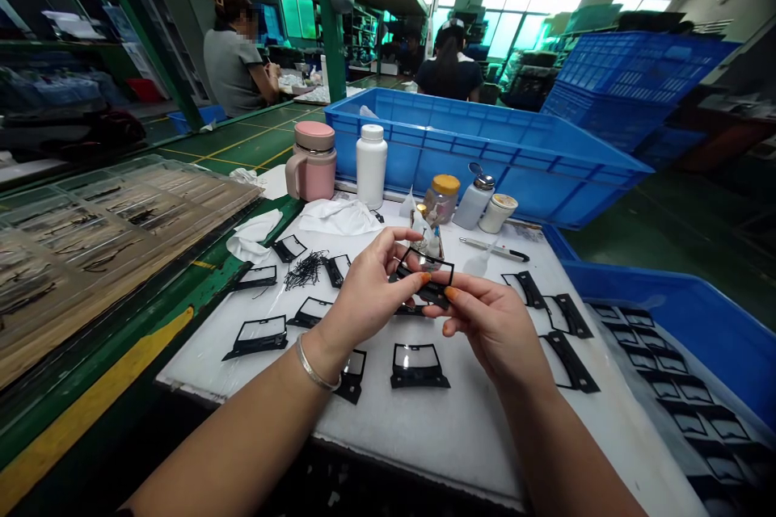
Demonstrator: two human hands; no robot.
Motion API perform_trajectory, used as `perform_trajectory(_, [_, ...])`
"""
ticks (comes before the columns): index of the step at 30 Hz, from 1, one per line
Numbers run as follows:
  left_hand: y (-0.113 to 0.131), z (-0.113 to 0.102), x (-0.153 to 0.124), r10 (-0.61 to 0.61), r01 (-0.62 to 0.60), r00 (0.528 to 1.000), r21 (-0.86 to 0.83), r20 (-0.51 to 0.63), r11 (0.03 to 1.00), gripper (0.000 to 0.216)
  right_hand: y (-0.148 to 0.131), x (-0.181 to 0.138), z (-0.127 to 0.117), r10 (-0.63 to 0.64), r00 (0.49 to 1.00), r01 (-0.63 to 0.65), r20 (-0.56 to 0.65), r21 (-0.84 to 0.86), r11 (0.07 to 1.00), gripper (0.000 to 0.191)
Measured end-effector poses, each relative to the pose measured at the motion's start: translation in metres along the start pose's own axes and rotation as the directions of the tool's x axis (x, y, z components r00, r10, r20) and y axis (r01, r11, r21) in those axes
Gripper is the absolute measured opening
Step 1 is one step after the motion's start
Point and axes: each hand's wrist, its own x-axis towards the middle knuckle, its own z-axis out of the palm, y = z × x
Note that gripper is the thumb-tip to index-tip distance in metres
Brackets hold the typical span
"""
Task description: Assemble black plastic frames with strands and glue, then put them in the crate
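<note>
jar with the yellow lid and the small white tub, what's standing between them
A metal-topped bottle stands between the yellow-lidded jar and the white tub, as the head view shows.

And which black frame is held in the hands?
The black frame in the middle, pinched by the left hand and right hand; the others lie on the white tabletop or in the lower blue bin.

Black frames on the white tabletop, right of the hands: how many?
3 visible: far frame, middle frame, near frame, the last partly behind the right hand. The hand may hide more.
</note>
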Motion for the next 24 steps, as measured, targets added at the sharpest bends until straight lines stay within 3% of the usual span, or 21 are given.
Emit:
perform_trajectory(16, [-0.001, 0.000, 0.000, 0.020, -0.019, 1.000, 0.071, -0.014, 0.997, 0.042, 0.003, 0.002, -0.001, -0.006, 1.000, 0.006, -0.001, -0.007, 1.000, 0.025])
perform_trajectory(21, [-0.002, -0.001, -0.002, 0.131, -0.119, 0.990, 0.220, -0.042, 0.968, 0.041, 0.004, 0.003, -0.005, -0.009, 0.996, 0.005, -0.088, -0.044, 0.999, 0.026])
perform_trajectory(24, [0.009, -0.012, -0.002, 0.224, -0.183, 0.966, 0.266, -0.132, 0.947, 0.043, 0.005, 0.005, -0.009, -0.010, 0.987, 0.004, -0.162, -0.040, 0.999, 0.031])
